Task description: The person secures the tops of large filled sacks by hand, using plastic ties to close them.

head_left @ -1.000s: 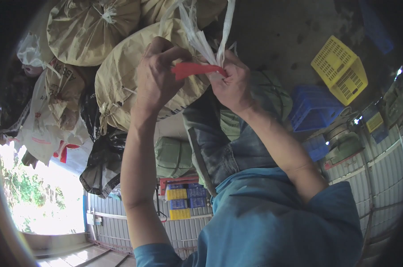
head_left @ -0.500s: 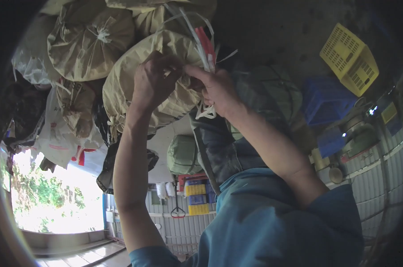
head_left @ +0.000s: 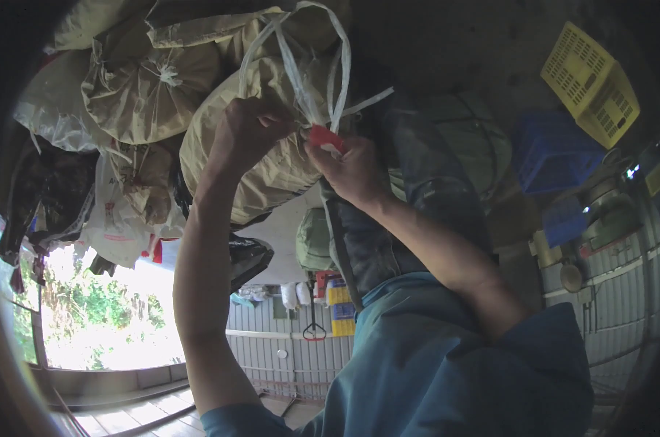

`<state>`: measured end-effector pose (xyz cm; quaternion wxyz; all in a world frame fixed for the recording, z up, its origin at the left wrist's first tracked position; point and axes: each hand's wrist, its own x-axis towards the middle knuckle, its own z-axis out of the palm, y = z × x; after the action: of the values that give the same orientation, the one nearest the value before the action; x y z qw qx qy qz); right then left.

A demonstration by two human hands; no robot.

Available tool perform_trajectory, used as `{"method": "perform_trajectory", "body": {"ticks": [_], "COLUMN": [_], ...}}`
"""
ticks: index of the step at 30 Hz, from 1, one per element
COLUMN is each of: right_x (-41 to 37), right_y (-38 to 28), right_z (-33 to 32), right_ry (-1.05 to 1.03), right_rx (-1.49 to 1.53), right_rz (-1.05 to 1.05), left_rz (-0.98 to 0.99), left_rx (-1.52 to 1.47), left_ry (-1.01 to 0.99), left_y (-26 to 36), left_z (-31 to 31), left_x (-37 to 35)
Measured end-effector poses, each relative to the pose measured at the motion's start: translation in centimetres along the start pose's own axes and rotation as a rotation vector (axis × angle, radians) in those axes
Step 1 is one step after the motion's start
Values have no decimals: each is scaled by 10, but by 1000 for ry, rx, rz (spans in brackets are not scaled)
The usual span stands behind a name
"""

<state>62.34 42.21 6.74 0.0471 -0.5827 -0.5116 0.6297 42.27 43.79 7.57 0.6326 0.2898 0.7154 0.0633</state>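
Note:
A full tan sack (head_left: pixel 272 171) with a gathered top lies in front of me. Over it, my left hand (head_left: pixel 251 124) is closed; one white plastic strip (head_left: pixel 244 69) runs down to its fingers. My right hand (head_left: pixel 353 169) grips a red band (head_left: pixel 323 136) wrapped on a bundle of white plastic strips (head_left: pixel 293 69), which loop upward above both hands. Both hands are close together near the sack's gathered neck, which they partly hide. My fingertips are somewhat blurred.
Other tied tan sacks (head_left: pixel 151 91) crowd the upper left, with a white plastic bag (head_left: pixel 115 218) and black bags (head_left: pixel 53 178) nearby. At right are a yellow crate (head_left: pixel 588 84) and a blue crate (head_left: pixel 552 153). A green bundle (head_left: pixel 314 240) lies beside my leg.
My right hand has moved lower and now grips the red band, which stood above it before. The white strips loop wider, and my hands are slightly farther apart. The whole view has shifted.

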Motion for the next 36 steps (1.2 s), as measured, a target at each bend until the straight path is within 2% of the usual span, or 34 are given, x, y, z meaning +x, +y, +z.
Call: {"method": "perform_trajectory", "body": {"ticks": [3,6,9,12,15,18,21,24,27,30,33,36], "right_x": [2,-1,-3,-3,-4,-1,-2,-2,-2,-2,5,11], "right_y": [-1,11,22,18,7,-2,13,0,-17,-21,-12,-16], "right_z": [0,-2,-1,0,-2,-1,1,-1,-2,-1,2,-4], "right_ry": [82,-137,-161,-74,-31,47,-130,-182,-111,14,52,-141], "right_rx": [4,-69,-111,-2,-17,85,19,2,147,189,-14,-23], "right_rz": [-94,77,-115,-237,-41,60,302,436,473,325,169,367], "left_rz": [-27,-76,-202,-348,-293,-20,162,151,4,-273,-301,-142], "left_rx": [67,116,186,263,217,194,232,173,45,-17,-152,-84], "left_ry": [-61,-120,-171,-125,-61,112,336,565,679,795,837,693], "left_y": [9,13,17,22,4,-11,-17,-19,-3,-3,0,-9], "left_z": [-1,-3,-3,5,12,22,33,44,54,69,71,56], "left_x": [7,13,20,25,23,17,9,-1,-15,-22,-26,-26]}}
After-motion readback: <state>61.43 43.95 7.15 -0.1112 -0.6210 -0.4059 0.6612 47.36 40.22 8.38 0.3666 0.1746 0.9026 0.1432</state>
